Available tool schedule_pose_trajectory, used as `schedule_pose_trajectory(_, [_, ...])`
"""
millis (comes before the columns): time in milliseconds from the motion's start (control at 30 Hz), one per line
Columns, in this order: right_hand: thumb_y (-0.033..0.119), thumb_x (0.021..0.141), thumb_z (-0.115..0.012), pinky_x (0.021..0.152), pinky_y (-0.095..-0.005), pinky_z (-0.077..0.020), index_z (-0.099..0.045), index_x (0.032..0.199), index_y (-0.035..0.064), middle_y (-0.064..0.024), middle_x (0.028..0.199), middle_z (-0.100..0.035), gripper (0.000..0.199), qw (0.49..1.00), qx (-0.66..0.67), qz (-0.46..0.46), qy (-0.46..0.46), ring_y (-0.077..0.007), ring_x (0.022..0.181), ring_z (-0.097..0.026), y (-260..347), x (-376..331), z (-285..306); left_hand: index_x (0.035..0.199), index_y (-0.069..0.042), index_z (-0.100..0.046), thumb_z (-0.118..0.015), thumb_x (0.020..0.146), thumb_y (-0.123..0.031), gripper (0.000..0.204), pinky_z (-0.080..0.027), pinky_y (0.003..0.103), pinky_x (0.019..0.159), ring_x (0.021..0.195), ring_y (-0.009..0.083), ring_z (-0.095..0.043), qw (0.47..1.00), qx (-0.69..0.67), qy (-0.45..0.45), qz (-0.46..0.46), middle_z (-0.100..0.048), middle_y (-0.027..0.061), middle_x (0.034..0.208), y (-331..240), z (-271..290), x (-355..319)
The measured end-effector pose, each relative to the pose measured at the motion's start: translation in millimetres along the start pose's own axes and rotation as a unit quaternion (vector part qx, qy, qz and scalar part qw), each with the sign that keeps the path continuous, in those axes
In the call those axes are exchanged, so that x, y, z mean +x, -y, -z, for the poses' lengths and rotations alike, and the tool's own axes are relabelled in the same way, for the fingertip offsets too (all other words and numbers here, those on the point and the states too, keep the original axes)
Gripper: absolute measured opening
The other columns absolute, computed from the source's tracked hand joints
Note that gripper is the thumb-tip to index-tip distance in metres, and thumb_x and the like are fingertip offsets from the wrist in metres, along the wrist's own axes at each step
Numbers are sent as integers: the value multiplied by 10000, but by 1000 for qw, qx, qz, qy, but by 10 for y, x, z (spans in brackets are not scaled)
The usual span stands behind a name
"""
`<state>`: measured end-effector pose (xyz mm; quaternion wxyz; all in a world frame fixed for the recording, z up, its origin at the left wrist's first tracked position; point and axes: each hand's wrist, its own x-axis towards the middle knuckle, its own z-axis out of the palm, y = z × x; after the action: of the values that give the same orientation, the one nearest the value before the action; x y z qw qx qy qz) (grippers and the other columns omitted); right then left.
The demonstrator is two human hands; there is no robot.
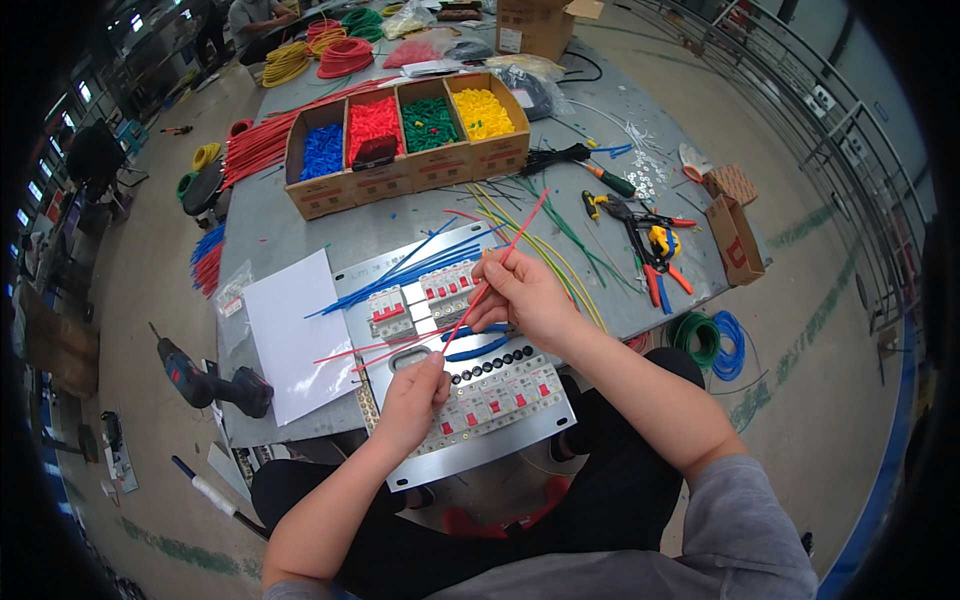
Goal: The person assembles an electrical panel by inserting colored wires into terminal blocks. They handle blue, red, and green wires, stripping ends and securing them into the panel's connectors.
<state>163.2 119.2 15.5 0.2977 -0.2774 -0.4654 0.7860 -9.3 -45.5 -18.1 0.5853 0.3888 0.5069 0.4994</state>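
A thin red wire runs at a slant between my hands, its far end sticking up past my right hand. My left hand pinches the wire's lower end. Higher up, the fingers of my right hand are closed on the same wire. Beneath them lies a metal panel with rows of circuit breakers that have red switches. Blue-handled pliers rest on it, partly hidden by my right hand. Loose blue wires and more red wires lie across the panel.
Beyond the panel stands a cardboard box of blue, red, green and yellow caps. Cutters and pliers lie at the right. White paper and a cordless drill are at the left. Yellow wires spread behind my right hand.
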Motion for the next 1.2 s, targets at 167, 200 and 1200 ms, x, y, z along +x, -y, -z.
schedule_pose_trajectory(167, [242, 1120, -463, 681, -358, -648, -529, 1124, 13, -162, 920, -708, 238, 1000, 1, 15, 0, -275, 783, -763, -2, -18, -39, 692, -113, -413, -427, 1122, -430, 534, -253, 275, 538, 561, 84, -288, 998, -49, 21, 27, -368, -35, 604, 8, 39, 4])
schedule_pose_trajectory(200, [237, 1120, -461, 679, -357, -648, -528, 1121, 12, -164, 914, -707, 235, 1000, -3, 17, -2, -277, 779, -763, 9, -27, -51, 689, -114, -416, -430, 1121, -432, 536, -252, 275, 536, 558, 84, -287, 997, -63, 23, 31, -365, -37, 602, 6, 31, 7])
schedule_pose_trajectory(1200, [311, 1114, -454, 702, -361, -633, -621, 965, -12, -196, 886, -738, 393, 995, 52, -50, 65, -271, 758, -753, -89, -152, -111, 809, -87, -479, -453, 1111, -301, 371, -282, 263, 604, 650, 76, -321, 996, 37, 60, -51, -422, -39, 726, -127, 1, 26])
